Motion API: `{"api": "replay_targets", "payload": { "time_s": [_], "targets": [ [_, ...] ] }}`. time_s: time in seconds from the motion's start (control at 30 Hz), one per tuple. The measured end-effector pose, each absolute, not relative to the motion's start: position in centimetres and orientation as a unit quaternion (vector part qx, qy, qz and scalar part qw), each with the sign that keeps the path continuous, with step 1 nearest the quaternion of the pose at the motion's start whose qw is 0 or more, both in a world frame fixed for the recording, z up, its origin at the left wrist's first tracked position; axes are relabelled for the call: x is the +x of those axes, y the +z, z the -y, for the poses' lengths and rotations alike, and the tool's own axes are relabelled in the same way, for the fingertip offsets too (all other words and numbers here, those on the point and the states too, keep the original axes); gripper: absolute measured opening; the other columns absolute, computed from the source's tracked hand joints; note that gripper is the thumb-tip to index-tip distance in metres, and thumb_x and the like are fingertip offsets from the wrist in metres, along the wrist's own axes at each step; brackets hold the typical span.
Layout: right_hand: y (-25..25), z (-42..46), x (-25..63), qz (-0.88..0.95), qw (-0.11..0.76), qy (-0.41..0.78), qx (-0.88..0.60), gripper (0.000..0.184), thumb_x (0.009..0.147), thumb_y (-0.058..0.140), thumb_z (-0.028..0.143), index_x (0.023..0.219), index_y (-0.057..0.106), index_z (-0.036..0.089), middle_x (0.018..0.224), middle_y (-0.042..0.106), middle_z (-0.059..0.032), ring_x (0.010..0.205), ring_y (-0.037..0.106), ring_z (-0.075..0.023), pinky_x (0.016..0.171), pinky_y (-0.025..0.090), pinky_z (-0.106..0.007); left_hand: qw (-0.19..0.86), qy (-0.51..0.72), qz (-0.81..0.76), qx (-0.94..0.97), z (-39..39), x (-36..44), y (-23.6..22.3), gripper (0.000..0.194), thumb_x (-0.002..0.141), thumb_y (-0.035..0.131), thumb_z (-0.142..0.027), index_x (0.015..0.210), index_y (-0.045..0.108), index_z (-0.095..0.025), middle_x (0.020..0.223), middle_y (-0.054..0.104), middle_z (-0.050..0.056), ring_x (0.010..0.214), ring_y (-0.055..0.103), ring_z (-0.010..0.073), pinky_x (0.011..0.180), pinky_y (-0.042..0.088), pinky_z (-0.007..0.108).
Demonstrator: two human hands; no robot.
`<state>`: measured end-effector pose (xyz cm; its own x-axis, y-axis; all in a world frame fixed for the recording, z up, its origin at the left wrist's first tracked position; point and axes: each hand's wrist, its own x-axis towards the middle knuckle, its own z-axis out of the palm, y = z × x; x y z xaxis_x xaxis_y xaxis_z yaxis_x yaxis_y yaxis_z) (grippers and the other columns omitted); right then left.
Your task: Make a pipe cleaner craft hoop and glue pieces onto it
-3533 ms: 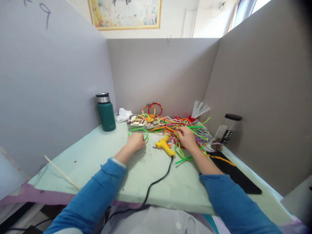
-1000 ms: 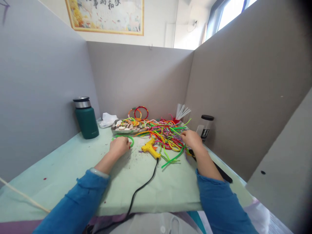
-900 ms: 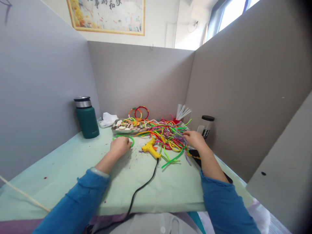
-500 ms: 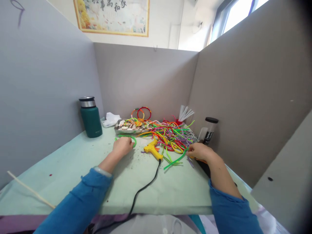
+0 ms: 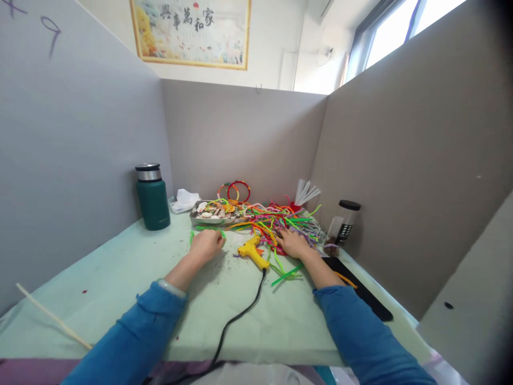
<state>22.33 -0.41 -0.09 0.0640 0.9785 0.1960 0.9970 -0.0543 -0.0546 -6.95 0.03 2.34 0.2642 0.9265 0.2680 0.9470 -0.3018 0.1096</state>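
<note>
My left hand (image 5: pixel 206 244) is closed around a green pipe cleaner (image 5: pixel 192 235), just in front of a metal tray (image 5: pixel 218 221) of seashells. Parts of the green stem stick out beside and behind the fist. My right hand (image 5: pixel 294 243) rests on the heap of colourful pipe cleaners (image 5: pixel 276 218), palm down, with its fingers reaching into the strands. Its fingertips are partly hidden among them. Between the hands lies a yellow hot glue gun (image 5: pixel 254 253), its black cord (image 5: pixel 240 315) running to the table's front edge.
A green thermos (image 5: pixel 153 200) and white tissue (image 5: pixel 185 200) stand at the back left. Two beaded-looking rings (image 5: pixel 239 191) lean behind the tray. Glue sticks (image 5: pixel 305 192), a clear bottle (image 5: pixel 344 224) and a black flat object (image 5: pixel 360 291) are on the right. Grey partitions enclose the table.
My right hand has moved left and slightly up from the heap's right edge onto its middle, uncovering the black flat object. My left hand stays nearly in place with the green pipe cleaner.
</note>
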Motion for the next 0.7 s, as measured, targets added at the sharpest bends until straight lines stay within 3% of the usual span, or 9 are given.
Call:
{"api": "replay_targets", "payload": {
  "time_s": [0.3,0.57,0.7],
  "targets": [
    [-1.6,0.1,22.6,0.68,0.092,-0.042,-0.726,0.055,0.089,0.023,0.052,0.13,0.043,0.02,0.124,0.053,-0.0131,0.112,0.047,-0.0266,0.088,0.036,-0.041,0.047,-0.14,0.567,-0.811,-0.5,-7.1,1.7,0.033,0.081,0.037,-0.036,0.078,0.065,-0.018,0.085,0.067,0.01,0.079,0.059,0.0212,0.063,0.039,0.026],
    [-0.5,1.0,22.0,0.643,0.082,-0.093,-0.756,0.039,0.085,0.038,0.043,0.103,0.062,0.019,0.102,0.062,-0.0127,0.099,0.053,-0.028,0.082,0.038,-0.042,0.05,-0.132,0.602,-0.786,-0.6,-7.3,2.1,0.026,0.076,0.04,-0.022,0.081,0.065,-0.019,0.089,0.067,0.01,0.084,0.06,0.0212,0.067,0.041,0.026],
    [1.0,2.0,21.5,0.621,0.159,-0.165,-0.75,0.038,0.086,0.037,0.042,0.101,0.064,0.02,0.108,0.06,-0.0114,0.101,0.052,-0.0256,0.082,0.038,-0.036,0.042,-0.152,0.614,-0.773,-0.6,-7.5,2.3,0.025,0.074,0.042,-0.02,0.086,0.065,-0.02,0.093,0.066,0.009,0.088,0.059,0.0222,0.07,0.042,0.027]
  ]
}}
